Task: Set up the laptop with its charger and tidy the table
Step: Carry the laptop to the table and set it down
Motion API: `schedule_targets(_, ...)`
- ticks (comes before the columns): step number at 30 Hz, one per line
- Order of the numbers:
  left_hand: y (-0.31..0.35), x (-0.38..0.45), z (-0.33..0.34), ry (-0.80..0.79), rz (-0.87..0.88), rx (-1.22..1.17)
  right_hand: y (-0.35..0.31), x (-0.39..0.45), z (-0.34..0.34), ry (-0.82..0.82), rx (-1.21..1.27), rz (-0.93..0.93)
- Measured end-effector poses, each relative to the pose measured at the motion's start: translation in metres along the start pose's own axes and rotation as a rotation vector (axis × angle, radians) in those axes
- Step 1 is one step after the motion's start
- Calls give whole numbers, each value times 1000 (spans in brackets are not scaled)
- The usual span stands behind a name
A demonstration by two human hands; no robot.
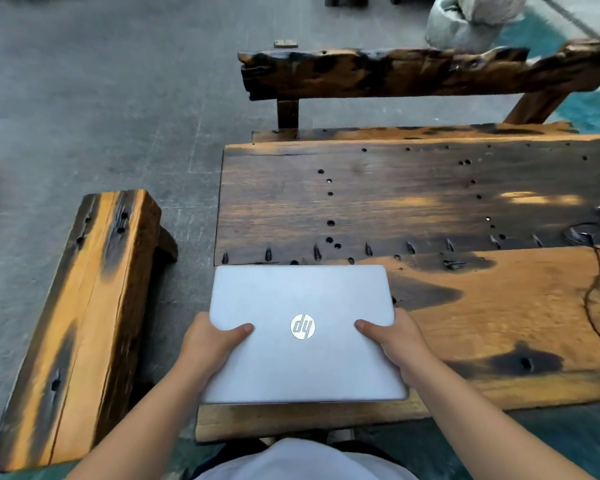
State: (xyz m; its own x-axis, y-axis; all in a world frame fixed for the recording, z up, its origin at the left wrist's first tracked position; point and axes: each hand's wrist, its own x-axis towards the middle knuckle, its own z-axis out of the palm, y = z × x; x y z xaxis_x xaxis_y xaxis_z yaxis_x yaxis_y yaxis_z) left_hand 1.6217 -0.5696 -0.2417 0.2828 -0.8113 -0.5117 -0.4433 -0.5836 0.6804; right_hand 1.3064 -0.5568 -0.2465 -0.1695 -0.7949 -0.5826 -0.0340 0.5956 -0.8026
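Left hand (210, 344) and right hand (394, 337) are gripping the closed laptop (302, 362), thumbs clamped on top. It is hanging over the scorched wooden table (465, 306)'s corner, above grey floor (101, 98).

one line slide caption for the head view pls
Both hands, left and right, grip a closed silver laptop at the wooden table's near-left corner.

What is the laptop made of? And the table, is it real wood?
The laptop looks like metal, or silver-painted plastic: a smooth matte silver lid with a shiny round logo. The table looks like real old wood: you can see grain, dark burnt-looking patches, and many small holes. It seems glossy, perhaps varnished.
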Motion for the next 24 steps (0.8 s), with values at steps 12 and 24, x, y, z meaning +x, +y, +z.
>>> schedule_targets(12, 26, 6, 27, -405, 377, 278, 86, -119, 1, 458, 318, 59)
schedule_targets(24, 33, -88, 128, -785, 671, 597, 191, -286, 9, 955, 731, 104)
